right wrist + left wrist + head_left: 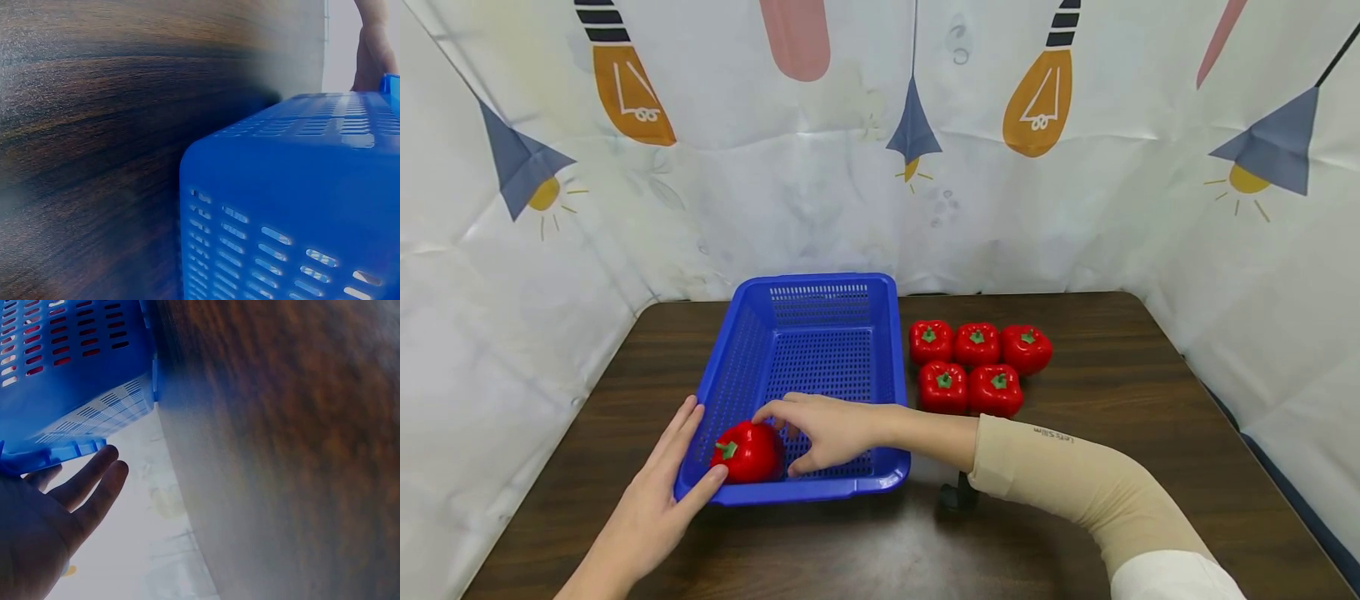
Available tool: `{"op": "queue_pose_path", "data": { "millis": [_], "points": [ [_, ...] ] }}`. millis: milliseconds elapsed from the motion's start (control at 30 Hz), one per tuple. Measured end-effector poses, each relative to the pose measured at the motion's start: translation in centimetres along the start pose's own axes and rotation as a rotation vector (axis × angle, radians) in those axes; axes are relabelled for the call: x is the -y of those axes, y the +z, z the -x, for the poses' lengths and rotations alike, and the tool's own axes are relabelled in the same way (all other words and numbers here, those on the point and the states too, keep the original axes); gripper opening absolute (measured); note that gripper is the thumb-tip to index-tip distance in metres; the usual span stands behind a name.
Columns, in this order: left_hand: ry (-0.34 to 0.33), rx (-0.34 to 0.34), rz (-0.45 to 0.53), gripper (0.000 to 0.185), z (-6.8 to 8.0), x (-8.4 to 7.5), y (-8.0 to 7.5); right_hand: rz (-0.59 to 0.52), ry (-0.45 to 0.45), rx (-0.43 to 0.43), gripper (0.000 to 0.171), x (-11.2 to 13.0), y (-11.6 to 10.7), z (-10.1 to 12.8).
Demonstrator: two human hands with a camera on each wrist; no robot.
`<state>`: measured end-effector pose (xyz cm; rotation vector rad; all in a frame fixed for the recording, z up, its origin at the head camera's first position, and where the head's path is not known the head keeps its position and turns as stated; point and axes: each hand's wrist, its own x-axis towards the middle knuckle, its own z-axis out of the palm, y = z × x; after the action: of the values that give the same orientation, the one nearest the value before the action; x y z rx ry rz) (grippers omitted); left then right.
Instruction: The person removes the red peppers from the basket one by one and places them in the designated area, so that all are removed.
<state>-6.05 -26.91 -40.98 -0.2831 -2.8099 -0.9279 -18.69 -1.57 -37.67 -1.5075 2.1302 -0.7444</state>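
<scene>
A blue slotted basket [808, 292] stands on the dark wooden table [1112, 375]. One red toy pepper [747, 452] lies in the basket's near left corner. My right hand [778, 440] reaches across into the basket, with its index finger over the pepper's top and its thumb at the pepper's right side. My left hand [688, 454] lies flat against the basket's left wall, thumb on the near rim. In the left wrist view, the left hand [56, 506] shows straight fingers under the basket's [75, 375] edge. The right wrist view shows only the basket's wall [294, 187] and the table [94, 156].
Several more red peppers [973, 367] sit in a tight cluster on the table just right of the basket. A white printed curtain [880, 192] closes in the back and both sides. A small dark object [958, 496] is under my right forearm.
</scene>
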Motion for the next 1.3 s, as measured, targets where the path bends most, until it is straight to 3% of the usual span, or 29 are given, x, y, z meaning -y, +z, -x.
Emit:
{"op": "queue_pose_path", "data": {
  "millis": [133, 333, 567, 1100, 1300],
  "points": [
    [-0.003, 0.001, -0.002, 0.082, 0.0, 0.0, 0.0, 0.006, -0.021, -0.001, 0.069, 0.0, 0.0, -0.2],
    [-0.007, 0.003, -0.001, 0.082, 0.0, -0.1, 0.0, -0.089, -0.016, -0.004, 0.067, -0.2, -0.1, -0.7],
    [-0.012, 0.004, 0.002, 0.082, 0.1, -0.1, -0.1, -0.051, -0.001, -0.001, 0.074, -0.5, -0.4, -0.5],
    [-0.012, -0.009, 0.010, 0.082, 0.0, 0.0, 0.0, -0.075, -0.013, -0.034, 0.055, -1.3, -0.2, -0.1],
    [-0.007, -0.010, 0.017, 0.082, 0.0, 0.0, 0.1, -0.018, -0.003, -0.061, 0.049, -1.1, -0.1, -0.1]
  ]
}}
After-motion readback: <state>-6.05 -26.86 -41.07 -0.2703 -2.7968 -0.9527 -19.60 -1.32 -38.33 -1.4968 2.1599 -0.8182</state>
